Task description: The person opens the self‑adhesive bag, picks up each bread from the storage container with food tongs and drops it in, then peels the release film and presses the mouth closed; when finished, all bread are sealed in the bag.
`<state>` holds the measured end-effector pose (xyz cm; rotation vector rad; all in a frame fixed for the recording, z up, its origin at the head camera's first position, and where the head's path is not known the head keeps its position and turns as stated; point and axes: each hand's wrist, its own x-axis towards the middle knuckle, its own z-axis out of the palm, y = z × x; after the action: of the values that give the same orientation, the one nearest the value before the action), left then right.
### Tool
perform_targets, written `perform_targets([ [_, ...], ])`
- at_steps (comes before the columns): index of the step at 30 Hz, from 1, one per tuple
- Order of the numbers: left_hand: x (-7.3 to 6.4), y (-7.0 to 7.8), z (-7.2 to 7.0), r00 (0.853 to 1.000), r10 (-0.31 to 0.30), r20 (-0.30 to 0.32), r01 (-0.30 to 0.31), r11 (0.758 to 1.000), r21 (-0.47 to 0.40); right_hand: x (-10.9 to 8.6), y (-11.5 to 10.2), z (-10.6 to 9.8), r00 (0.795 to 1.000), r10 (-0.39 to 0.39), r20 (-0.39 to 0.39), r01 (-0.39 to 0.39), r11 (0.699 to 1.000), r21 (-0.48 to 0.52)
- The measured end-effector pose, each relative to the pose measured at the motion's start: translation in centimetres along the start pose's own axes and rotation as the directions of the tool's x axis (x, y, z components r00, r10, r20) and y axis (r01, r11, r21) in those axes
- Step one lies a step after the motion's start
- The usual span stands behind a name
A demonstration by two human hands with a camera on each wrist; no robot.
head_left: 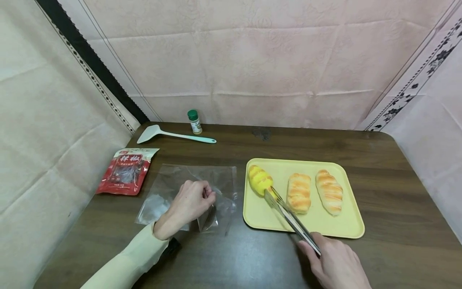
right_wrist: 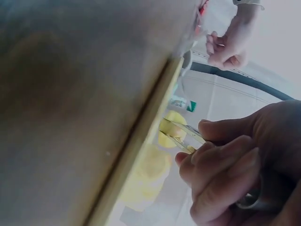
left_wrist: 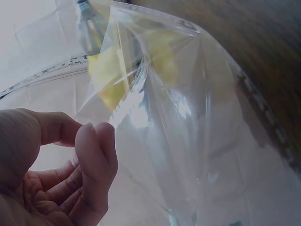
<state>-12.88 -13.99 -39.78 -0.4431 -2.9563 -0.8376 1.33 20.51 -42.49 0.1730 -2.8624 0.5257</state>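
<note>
My left hand (head_left: 189, 204) pinches the edge of a clear plastic bag (left_wrist: 183, 117) between thumb and fingers, with part of the bag on the table below. In my right hand (head_left: 337, 259) I grip metal tongs (head_left: 294, 222) near their hinged end. Their tips close around the lower end of a yellow bread roll (head_left: 259, 179) at the left side of a pale yellow tray (head_left: 351, 224). Beside it on the tray lie a golden bread roll (head_left: 299, 193) and a longer scored one (head_left: 329, 192). Through the bag, the yellow roll shows blurred in the left wrist view.
A red and white food packet (head_left: 126, 171) lies left of the bag. Behind it are a pale green spatula (head_left: 173, 134) and a small green-capped jar (head_left: 195, 121). Cloth-covered walls (head_left: 252, 64) stand behind and beside the dark wooden table (head_left: 393, 188).
</note>
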Motion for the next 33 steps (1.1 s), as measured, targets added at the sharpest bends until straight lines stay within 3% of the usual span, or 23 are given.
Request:
perform_targets([
  [7, -0.1, 0.3, -0.2, 1.000, 0.002, 0.002, -0.002, 1.000, 0.008, -0.3, 0.0, -1.7, 0.990, -0.097, -0.105, 0.095, 0.995, -0.025],
  [14, -0.2, 0.5, -0.3, 1.000, -0.012, -0.015, 0.012, 1.000, 0.012, -0.4, -1.2, -2.6, 0.981, -0.169, -0.093, 0.165, 0.985, -0.047],
  [17, -0.3, 0.6, -0.4, 1.000, -0.014, -0.028, 0.015, 1.000, 0.016, -0.1, -1.5, -2.4, 0.968, -0.238, -0.084, 0.232, 0.970, -0.072],
  [21, -0.6, 0.8, -0.6, 0.998, -0.001, -0.055, 0.002, 1.000, 0.031, 0.8, -1.6, -1.7, 0.932, -0.350, -0.090, 0.343, 0.935, -0.090],
  [26, -1.0, 1.2, -0.6, 0.990, 0.072, -0.119, -0.063, 0.995, 0.075, 2.0, -2.1, -0.8, 0.901, -0.425, -0.087, 0.416, 0.903, -0.106],
  [29, -1.3, 1.4, -0.5, 0.972, 0.163, -0.169, -0.145, 0.982, 0.118, 2.5, -2.8, -0.6, 0.908, -0.416, -0.056, 0.408, 0.906, -0.113],
  [33, -1.6, 1.5, -0.2, 0.932, 0.297, -0.208, -0.254, 0.944, 0.213, 3.2, -3.8, -0.6, 0.926, -0.377, 0.004, 0.374, 0.919, -0.124],
])
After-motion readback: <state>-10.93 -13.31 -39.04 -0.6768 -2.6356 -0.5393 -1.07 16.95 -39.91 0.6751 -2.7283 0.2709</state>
